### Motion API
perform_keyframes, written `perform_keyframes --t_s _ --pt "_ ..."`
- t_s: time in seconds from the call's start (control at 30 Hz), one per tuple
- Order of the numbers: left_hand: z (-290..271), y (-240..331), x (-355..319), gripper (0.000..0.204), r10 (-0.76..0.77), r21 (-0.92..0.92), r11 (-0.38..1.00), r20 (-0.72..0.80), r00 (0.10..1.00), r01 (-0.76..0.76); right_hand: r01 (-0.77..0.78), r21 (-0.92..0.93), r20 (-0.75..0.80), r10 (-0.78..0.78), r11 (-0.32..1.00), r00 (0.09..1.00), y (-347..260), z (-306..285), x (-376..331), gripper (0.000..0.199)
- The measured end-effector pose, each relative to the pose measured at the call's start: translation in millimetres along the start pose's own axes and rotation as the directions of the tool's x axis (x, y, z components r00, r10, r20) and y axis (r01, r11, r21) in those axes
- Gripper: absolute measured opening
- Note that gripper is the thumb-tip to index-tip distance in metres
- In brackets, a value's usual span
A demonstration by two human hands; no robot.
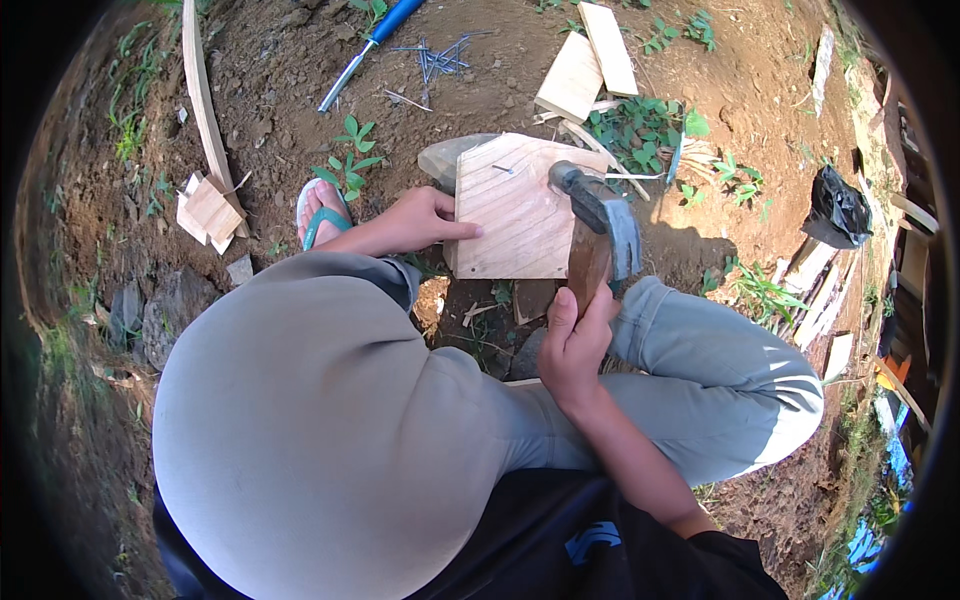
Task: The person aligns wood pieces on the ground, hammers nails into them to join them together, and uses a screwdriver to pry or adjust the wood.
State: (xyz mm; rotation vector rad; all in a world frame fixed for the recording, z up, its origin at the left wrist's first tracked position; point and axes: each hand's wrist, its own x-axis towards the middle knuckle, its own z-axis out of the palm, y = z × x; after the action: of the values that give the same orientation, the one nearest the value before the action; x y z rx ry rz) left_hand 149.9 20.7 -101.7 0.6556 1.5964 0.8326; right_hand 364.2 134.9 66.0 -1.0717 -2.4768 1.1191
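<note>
From the head camera, the person crouched on bare ground (280, 60), knees in grey trousers filling the lower part of the view. The left hand (425, 220) lay flat with fingers spread against the left edge of a pale wooden board (520, 215), pinning it down rather than closing round it. The board rested on a grey stone (445, 158) near the middle of the ground, a small nail (503, 169) standing near its upper edge. The right hand (575, 345) was wrapped tightly round the wooden handle of a claw hammer (600, 225), whose metal head hung just over the board's right side.

The board looked stiff, light and dry, likely to skid on the stone unless pressed at an edge well away from the nail. The hammer seemed head-heavy, best held low on the handle.

Loose nails (435, 60) and a blue-handled tool (370, 45) lay toward the far edge, with wood offcuts (585, 65) nearby and a black bag (838, 205) at the right.
</note>
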Motion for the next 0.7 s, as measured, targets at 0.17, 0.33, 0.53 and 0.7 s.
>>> perform_keyframes --t_s 0.17,0.33,0.53,0.7 --pt "-1 0 -1 0.05 0.048 -0.073 0.996 0.023 0.999 -0.046 0.133 -0.309 0.172 -0.082 0.942 0.982 -4 9 22 0.036" --pt "2 11 -1 0.049 -0.022 -0.197 0.98 0.053 0.998 0.032 0.142 -0.225 0.007 -0.144 0.964 0.99 -9 6 14 0.033" --pt "-1 14 -3 0.049 -0.044 -0.197 0.979 0.074 0.996 0.058 0.027 -0.193 0.095 -0.008 0.981 0.995 -8 7 11 0.039" --pt "0 17 -6 0.05 -0.061 -0.18 0.981 0.04 0.997 0.068 -0.072 -0.171 0.129 0.095 0.983 0.987 -5 7 9 0.037"
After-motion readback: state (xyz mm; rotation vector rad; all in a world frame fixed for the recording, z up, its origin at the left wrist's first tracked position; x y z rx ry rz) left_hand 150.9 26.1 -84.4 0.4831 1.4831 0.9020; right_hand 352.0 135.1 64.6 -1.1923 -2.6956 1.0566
